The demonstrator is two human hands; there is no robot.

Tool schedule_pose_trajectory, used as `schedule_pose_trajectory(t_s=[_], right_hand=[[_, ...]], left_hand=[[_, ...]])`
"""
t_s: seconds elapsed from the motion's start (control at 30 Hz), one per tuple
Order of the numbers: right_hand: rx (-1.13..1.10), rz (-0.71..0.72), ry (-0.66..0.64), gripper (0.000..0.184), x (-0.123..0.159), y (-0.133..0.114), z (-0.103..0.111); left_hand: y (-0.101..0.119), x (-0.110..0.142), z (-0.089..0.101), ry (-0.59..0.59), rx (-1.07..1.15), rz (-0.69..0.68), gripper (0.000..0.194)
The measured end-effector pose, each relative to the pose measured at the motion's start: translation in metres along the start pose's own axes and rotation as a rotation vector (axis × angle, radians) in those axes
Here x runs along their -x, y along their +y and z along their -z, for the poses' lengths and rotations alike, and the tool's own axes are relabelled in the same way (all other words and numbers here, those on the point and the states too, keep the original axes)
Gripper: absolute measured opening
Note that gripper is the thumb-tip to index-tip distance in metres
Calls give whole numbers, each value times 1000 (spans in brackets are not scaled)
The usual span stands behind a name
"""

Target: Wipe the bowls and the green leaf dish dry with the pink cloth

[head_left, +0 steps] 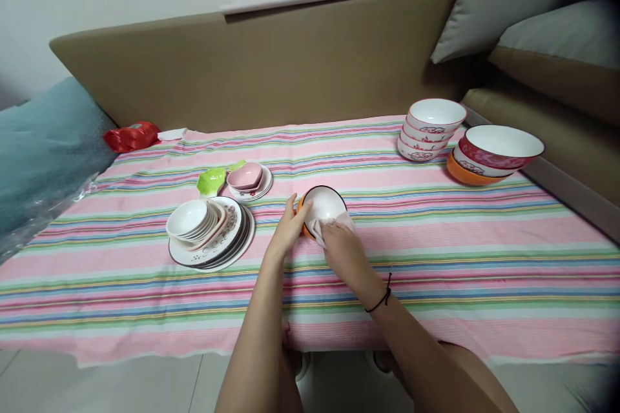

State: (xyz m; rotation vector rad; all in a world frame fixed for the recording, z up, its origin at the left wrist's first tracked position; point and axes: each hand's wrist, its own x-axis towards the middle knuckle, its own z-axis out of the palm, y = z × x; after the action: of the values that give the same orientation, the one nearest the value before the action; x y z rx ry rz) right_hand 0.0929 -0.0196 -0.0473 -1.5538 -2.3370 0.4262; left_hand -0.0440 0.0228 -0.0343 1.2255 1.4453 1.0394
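An orange bowl with a white inside and a dark rim is tilted toward me over the striped cloth. My left hand grips its left side, the thumb over the rim and the other fingers round the outside. Bunched in my right hand is a pale pinkish wiping cloth, pressed against the inside of the bowl near its lower right edge. The fingertips of my right hand are partly hidden by the cloth.
On the striped tablecloth, left, stand stacked plates topped with small white bowls, a green leaf-shaped dish and a pink dish. Stacked white bowls and larger bowls stand right. A red package lies back left.
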Motion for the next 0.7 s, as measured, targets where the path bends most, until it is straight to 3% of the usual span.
schedule_pose_trajectory(t_s=[0.07,0.17,0.33,0.53,0.63,0.7], right_hand=[[-85,-21,16,42,-1,-6,1],[-207,37,33,47,-1,-10,1],[-145,182,0,51,4,7,4],[33,27,46,20,8,-3,15],[52,-58,37,13,6,-14,11],[29,-50,9,19,5,-16,5]], left_hand=[[-1,4,-4,-30,-25,-47,64],[-1,5,-8,-23,-77,-98,43],[4,1,-5,14,-117,-12,36],[5,1,-7,37,-139,-42,34],[4,0,-8,28,-138,-71,34],[2,-1,-8,11,-141,-92,34]])
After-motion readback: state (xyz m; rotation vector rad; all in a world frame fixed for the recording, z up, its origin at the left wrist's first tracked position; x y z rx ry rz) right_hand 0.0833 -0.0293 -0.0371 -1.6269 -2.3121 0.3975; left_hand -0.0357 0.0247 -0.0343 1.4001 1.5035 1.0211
